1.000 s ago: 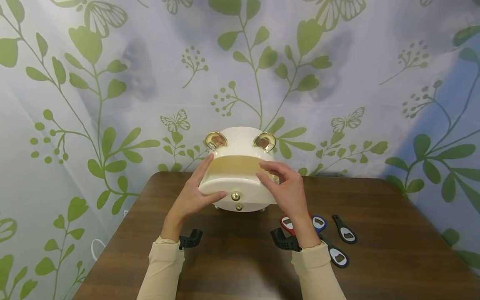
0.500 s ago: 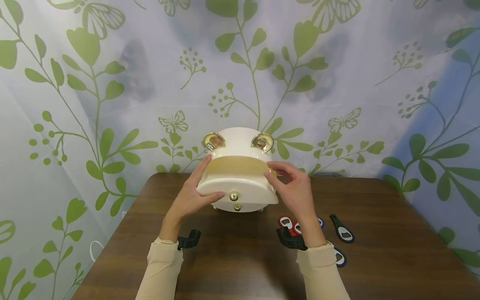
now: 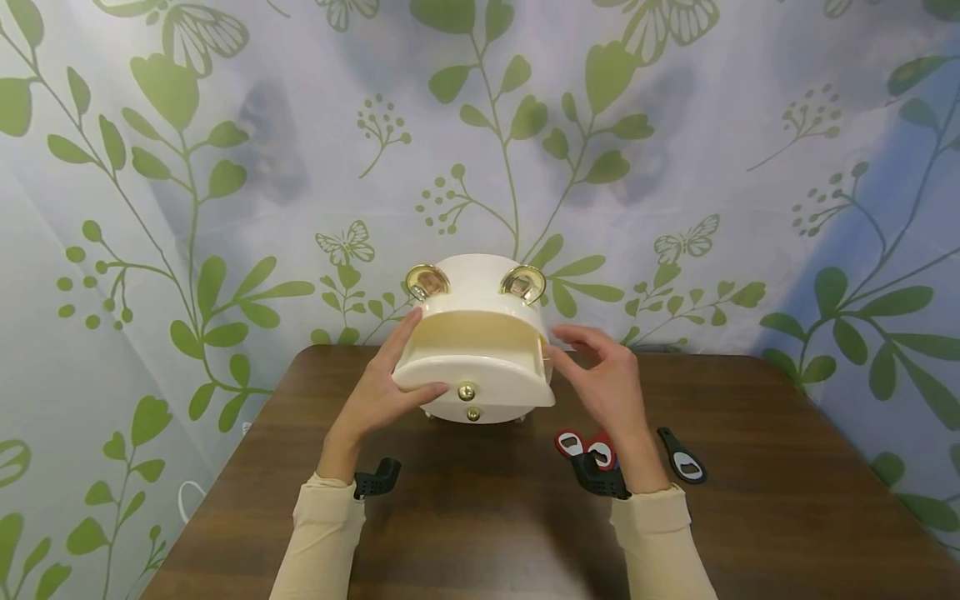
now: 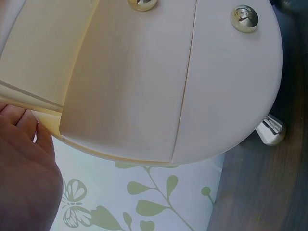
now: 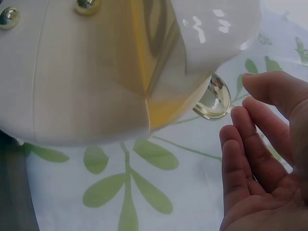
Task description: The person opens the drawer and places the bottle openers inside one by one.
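A glossy white rounded drawer box (image 3: 483,279) with two gold bell-shaped ears stands at the back of the table. Its upper drawer (image 3: 435,373) is pulled out, a gold knob (image 3: 467,392) on its curved front. My left hand (image 3: 378,396) rests against the box's left side, thumb stretched across the drawer front; in the left wrist view its fingers (image 4: 29,122) touch the cream side edge. Beside the drawer's right end, my right hand (image 3: 607,379) has loosely bent fingers with nothing between them. The right wrist view shows that hand apart from the box.
To the right on the brown table (image 3: 487,517) lie several paddle-shaped bottle openers: a red one (image 3: 568,444), another red one (image 3: 601,452) and a black one (image 3: 682,457). My right forearm covers others. A leaf-patterned curtain (image 3: 300,167) hangs behind the table.
My right hand has moved right, from over the drawer's right end to beside it. The left hand stays against the box, and the drawer remains out.
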The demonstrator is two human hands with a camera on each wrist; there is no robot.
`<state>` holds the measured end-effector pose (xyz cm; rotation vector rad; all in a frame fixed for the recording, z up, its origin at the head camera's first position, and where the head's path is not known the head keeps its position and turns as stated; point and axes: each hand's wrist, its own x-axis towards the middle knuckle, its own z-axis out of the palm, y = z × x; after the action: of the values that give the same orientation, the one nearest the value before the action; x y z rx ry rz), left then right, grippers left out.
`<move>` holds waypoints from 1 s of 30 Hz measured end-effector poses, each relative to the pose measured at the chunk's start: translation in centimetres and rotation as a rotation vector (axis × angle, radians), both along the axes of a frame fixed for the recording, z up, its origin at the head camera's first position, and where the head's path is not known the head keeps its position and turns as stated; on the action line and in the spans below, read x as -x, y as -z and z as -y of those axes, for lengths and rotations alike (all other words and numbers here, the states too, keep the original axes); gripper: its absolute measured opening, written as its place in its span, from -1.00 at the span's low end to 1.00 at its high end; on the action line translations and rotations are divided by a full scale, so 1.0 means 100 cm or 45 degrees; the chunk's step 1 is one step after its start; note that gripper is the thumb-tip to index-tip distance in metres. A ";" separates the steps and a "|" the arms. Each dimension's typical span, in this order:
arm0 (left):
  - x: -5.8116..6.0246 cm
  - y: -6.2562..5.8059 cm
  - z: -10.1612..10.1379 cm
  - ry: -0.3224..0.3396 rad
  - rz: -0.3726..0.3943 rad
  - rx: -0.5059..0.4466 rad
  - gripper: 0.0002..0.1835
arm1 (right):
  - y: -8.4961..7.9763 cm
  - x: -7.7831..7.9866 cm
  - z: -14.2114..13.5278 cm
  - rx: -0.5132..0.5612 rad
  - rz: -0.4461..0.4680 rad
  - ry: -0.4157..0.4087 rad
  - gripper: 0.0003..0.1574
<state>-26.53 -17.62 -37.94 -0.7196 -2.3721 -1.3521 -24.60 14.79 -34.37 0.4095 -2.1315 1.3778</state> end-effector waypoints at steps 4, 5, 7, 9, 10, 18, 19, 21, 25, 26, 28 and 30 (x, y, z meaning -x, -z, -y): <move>-0.001 -0.001 0.000 0.000 0.002 0.000 0.18 | 0.001 -0.001 -0.006 -0.030 0.007 0.025 -0.63; -0.001 -0.001 0.001 0.001 0.003 -0.001 0.18 | 0.001 -0.001 -0.007 -0.041 0.015 0.032 -0.63; -0.002 -0.001 0.000 -0.001 0.008 -0.003 0.18 | 0.002 -0.001 -0.010 -0.059 0.036 0.046 -0.62; -0.002 -0.001 0.000 0.001 0.008 -0.003 0.18 | 0.002 -0.001 -0.012 -0.072 0.050 0.056 -0.61; -0.002 -0.001 0.000 0.003 0.006 -0.004 0.18 | 0.002 -0.001 -0.013 -0.075 0.054 0.056 -0.61; -0.003 -0.001 -0.001 0.005 0.006 -0.005 0.18 | 0.005 -0.003 -0.023 -0.125 0.098 0.082 -0.60; -0.003 -0.001 -0.001 0.005 0.005 -0.006 0.18 | 0.006 -0.003 -0.024 -0.133 0.099 0.088 -0.61; -0.003 -0.002 -0.001 0.004 0.004 -0.006 0.17 | 0.007 -0.002 -0.026 -0.152 0.091 0.100 -0.61; -0.002 -0.002 -0.001 -0.002 0.003 -0.001 0.17 | 0.010 -0.002 -0.031 -0.202 0.056 0.132 -0.62; -0.002 -0.002 -0.001 -0.005 0.005 0.001 0.17 | 0.011 -0.002 -0.032 -0.218 0.048 0.141 -0.62; -0.002 -0.001 -0.001 -0.005 0.005 0.003 0.17 | 0.014 -0.001 -0.034 -0.249 0.037 0.154 -0.63; -0.002 -0.001 -0.002 -0.003 0.005 0.000 0.17 | 0.017 -0.001 -0.037 -0.272 0.030 0.165 -0.63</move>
<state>-26.36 -17.46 -37.83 -0.7149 -2.3756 -1.3537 -24.48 18.52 -36.04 0.3315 -2.2904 1.0930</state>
